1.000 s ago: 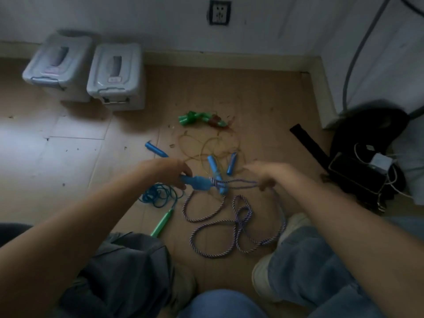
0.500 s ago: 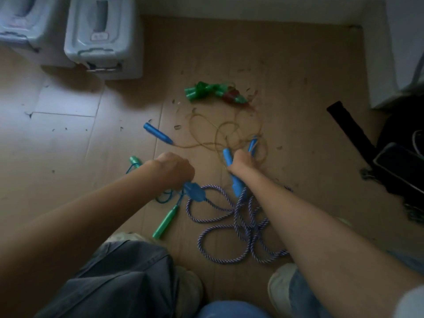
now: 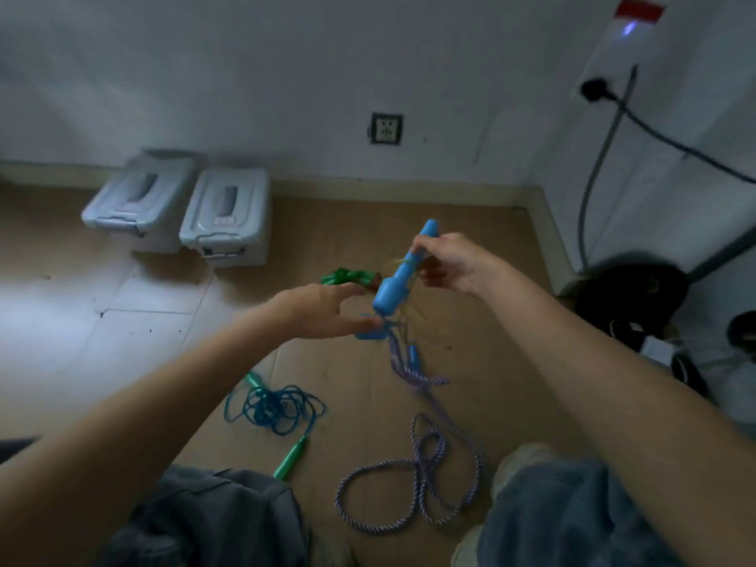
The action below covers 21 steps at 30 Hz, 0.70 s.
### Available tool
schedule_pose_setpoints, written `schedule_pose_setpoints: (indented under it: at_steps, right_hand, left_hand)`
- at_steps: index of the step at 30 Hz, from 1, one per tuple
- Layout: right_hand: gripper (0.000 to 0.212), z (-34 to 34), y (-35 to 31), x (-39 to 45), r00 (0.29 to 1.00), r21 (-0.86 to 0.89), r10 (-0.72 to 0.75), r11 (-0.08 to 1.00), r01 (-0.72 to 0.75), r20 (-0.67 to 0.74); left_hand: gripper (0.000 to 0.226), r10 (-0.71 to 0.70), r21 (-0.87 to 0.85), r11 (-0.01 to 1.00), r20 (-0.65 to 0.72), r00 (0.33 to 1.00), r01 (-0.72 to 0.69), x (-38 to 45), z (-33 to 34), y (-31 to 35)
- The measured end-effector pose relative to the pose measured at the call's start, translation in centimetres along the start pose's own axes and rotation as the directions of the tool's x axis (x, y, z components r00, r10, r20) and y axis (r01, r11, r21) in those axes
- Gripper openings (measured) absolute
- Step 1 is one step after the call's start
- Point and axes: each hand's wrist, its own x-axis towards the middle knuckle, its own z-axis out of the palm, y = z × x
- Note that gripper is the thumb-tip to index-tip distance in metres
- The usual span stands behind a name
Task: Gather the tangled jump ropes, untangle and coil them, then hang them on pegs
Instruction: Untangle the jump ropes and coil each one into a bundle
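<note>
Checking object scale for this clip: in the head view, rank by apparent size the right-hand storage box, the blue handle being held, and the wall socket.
1. Right storage box, largest.
2. Blue handle in the right hand; it is nearer the camera, so it looks bigger than it is.
3. Wall socket, smallest.

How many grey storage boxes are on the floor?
2. Both stand side by side against the far wall: the left box at an angle, the right box next to it. Both lids are shut.
</note>
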Motion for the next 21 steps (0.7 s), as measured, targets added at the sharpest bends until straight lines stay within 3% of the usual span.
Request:
schedule_pose_setpoints:
  at_steps: [2, 6, 9, 11, 13, 18, 19, 21]
  right_hand:
    - [0.017, 0.1, -0.6, -2.0, 0.994, 0.085, 0.074, 0.993, -0.08, 0.075]
    - [0.015, 0.4, 0.4, -3.6, 0.986, 0.233, 0.103, 0.964, -0.131, 0.129]
    - [0.008, 0.2, 0.9, -3.6, 0.981, 0.197, 0.087, 0.973, -0.121, 0.172]
    - [0.011, -0.1, 1.1, -3.1, 0.969, 0.165, 0.128, 0.972, -0.165, 0.213]
    - [0.012, -0.2, 1.0, -2.6, 0.968, 0.166, 0.155, 0.968, -0.188, 0.197]
    - [0.013, -2.3, -0.3, 0.4, 0.983, 0.316, 0.024, 0.948, 0.036, -0.184]
    - [0.003, -2.5, -0.7, 0.5, 0.982, 0.293, 0.008, 0.955, 0.047, -0.186]
    - [0.034, -2.6, -0.8, 0.4, 0.991, 0.023, 0.04, 0.999, -0.037, -0.126]
  left_hand:
    - [0.048, 0.011, -0.154, 0.988, -0.063, 0.998, -0.02, -0.5, 0.4, 1.3]
    - [0.054, -0.082, -0.429, 0.901, -0.296, 0.952, -0.056, -1.0, 1.2, 2.5]
    - [0.043, -0.019, -0.271, 0.958, -0.379, 0.925, -0.091, -1.1, 0.8, 2.0]
    - [0.038, 0.038, -0.161, 0.982, -0.324, 0.945, -0.095, -0.9, 0.2, 1.5]
    - [0.029, 0.05, -0.126, 0.989, -0.185, 0.981, -0.074, -0.5, -1.1, 0.7]
    - [0.019, -0.117, 0.104, 0.99, 0.174, 0.978, 0.1, -1.4, -5.0, -2.1]
    - [0.02, -0.131, 0.116, 0.987, 0.208, 0.969, 0.108, -1.6, -5.2, -2.5]
    - [0.019, -0.105, 0.061, 0.994, 0.232, 0.967, 0.093, -1.9, -5.6, -2.9]
